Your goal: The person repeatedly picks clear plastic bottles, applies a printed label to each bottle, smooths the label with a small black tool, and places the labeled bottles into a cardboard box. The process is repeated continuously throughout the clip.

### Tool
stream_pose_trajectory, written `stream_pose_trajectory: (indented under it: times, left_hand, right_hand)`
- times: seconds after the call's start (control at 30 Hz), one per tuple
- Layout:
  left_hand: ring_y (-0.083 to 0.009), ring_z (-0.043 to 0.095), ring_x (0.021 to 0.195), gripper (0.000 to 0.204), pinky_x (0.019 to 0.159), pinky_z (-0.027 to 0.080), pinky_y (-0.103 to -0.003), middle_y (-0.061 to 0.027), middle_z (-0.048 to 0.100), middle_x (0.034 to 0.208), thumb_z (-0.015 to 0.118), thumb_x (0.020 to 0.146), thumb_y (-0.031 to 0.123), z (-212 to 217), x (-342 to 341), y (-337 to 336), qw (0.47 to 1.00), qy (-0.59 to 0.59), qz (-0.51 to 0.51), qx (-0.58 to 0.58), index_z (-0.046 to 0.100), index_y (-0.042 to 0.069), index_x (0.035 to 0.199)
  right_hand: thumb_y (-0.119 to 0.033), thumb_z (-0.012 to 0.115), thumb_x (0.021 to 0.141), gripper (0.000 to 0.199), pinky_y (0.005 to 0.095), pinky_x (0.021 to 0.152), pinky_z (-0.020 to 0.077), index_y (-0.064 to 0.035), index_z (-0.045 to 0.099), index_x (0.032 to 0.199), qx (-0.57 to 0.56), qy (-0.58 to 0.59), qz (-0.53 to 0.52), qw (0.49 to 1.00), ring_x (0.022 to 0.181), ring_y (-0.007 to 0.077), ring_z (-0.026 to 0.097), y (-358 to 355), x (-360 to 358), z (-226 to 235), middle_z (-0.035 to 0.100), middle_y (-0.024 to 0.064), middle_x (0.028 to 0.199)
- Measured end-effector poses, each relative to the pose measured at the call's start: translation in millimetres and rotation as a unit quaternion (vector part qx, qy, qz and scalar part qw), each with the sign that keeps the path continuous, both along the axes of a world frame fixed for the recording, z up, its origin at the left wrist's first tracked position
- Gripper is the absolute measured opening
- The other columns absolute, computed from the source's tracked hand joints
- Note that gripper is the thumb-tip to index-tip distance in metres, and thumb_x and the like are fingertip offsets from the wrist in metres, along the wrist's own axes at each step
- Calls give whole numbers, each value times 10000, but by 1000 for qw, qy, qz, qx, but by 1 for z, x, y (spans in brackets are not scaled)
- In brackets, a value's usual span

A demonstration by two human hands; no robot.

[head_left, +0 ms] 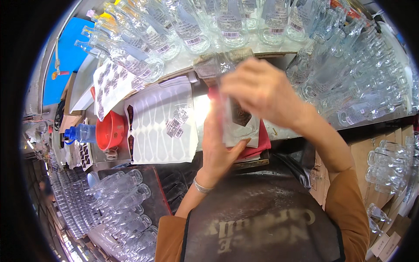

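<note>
A clear glass bottle [227, 120], partly smeared by motion, lies on a white pad over a red cloth [263, 139] in front of me. My left hand [214, 146] grips its left side, with the thumb reaching across the near end. My right hand [262, 89], blurred, is raised over the bottle's far part with its fingers curled; what they hold, if anything, is hidden. A dark patterned label [240, 114] shows below the right hand. Just beyond the hands, a folded grey cloth [207, 65] rests at the shelf edge.
Labelled bottles [229, 26] line the raised shelf, with many more glass bottles [345, 78] crowded at right and several [131, 209] at lower left. Left of my hands lie label sheets [152, 118], a red bowl [110, 131] and a blue-capped plastic bottle [83, 133].
</note>
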State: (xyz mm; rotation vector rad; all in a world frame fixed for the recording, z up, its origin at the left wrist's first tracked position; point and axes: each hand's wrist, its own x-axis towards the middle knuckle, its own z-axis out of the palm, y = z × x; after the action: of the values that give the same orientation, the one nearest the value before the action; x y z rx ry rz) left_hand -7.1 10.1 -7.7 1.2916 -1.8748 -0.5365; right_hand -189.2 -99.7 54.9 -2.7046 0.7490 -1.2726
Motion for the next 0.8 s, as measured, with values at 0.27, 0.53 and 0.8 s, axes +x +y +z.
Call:
stream_pose_trajectory:
  times: [0.27,0.53,0.8]
  left_hand:
    - [-360,465,1354,1163,1087,433,-436,-241,331,1563,855,694,44,5,-11,-1,998,-57,24,-21,94,-45,1570]
    - [-345,454,1373,1167,1039,482,-427,-239,318,1574,830,728,-6,0,-11,-2,1000,0,7,5,37,-11,1584]
    - [-279,399,1410,1117,1126,378,-427,-194,360,1545,708,785,-76,7,-13,-5,916,363,-85,150,-29,80,1610]
  right_hand:
    - [-43,641,846,229,355,794,553,3,666,1070,224,-47,-15,973,900,279,679,-8,-9,5,692,140,962]
    - [43,657,704,267,407,848,524,-59,631,950,177,-97,78,976,990,323,632,51,-21,-22,686,96,1066]
    - [-412,408,1067,538,235,622,457,56,670,1106,670,-279,-27,688,693,96,582,55,-40,-53,730,97,959]
